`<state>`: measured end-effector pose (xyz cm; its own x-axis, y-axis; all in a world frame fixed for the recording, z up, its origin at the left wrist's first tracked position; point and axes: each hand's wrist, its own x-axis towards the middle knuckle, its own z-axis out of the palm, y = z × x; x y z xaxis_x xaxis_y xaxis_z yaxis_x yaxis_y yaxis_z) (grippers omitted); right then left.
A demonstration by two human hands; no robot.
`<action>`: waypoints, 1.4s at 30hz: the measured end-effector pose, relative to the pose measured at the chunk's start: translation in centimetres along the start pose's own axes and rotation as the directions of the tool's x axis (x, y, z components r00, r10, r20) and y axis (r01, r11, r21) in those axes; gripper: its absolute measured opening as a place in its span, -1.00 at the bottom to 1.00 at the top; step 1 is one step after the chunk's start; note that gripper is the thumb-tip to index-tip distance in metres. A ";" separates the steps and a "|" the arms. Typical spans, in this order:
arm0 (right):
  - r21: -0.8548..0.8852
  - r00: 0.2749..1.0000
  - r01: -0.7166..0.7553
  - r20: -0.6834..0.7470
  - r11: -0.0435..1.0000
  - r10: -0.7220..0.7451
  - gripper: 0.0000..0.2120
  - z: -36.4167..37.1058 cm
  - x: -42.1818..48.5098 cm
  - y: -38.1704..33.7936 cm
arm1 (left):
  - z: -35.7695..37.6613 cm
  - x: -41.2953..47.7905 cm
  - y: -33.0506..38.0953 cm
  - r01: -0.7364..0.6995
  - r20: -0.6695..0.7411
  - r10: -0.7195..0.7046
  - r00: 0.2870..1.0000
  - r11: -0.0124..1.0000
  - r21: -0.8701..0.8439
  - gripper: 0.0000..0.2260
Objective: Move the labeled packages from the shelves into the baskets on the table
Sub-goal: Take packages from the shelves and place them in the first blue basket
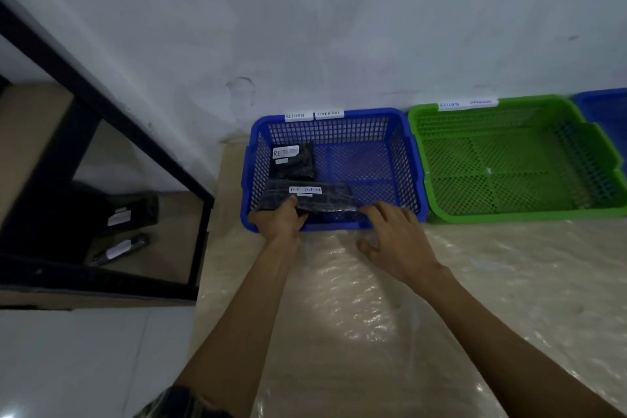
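A blue basket (pixel 403 132) tagged RETURN and OVERDUE stands on the table against the wall. Inside it lies a black package (pixel 298 163) with a white RETURN label. A second black package (pixel 325 198), also labelled RETURN, sits low at the basket's near edge. My left hand (pixel 280 222) grips its left end, thumb on top. My right hand (pixel 393 234) hovers at its right end with fingers spread, fingertips near or touching the wrapping. More black labelled packages (pixel 130 214) rest on the shelf at the left.
A green basket (pixel 419 146), holding nothing, stands right of the blue one; another blue basket (pixel 604 105) shows at the far right. The black-framed shelf unit (pixel 101 92) rises left of the table. Shiny plastic sheeting (pixel 373 316) covers the table.
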<state>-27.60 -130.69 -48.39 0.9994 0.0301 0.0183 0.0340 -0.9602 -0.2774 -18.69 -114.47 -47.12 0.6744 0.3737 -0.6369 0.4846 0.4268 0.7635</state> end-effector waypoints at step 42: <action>-0.132 0.999 -0.021 0.024 0.991 0.025 -0.52 4.1 0.4 0.8 | 4.0 10.6 0.0 -0.571 0.600 -0.003 0.800 -0.311 0.760 -0.20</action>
<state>-27.15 -130.29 -52.58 0.9998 0.0129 -0.0115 0.0111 -0.9888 -0.1490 -9.32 -113.84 -53.48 0.8724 -0.1960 -0.4478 -0.1122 -0.9719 0.2070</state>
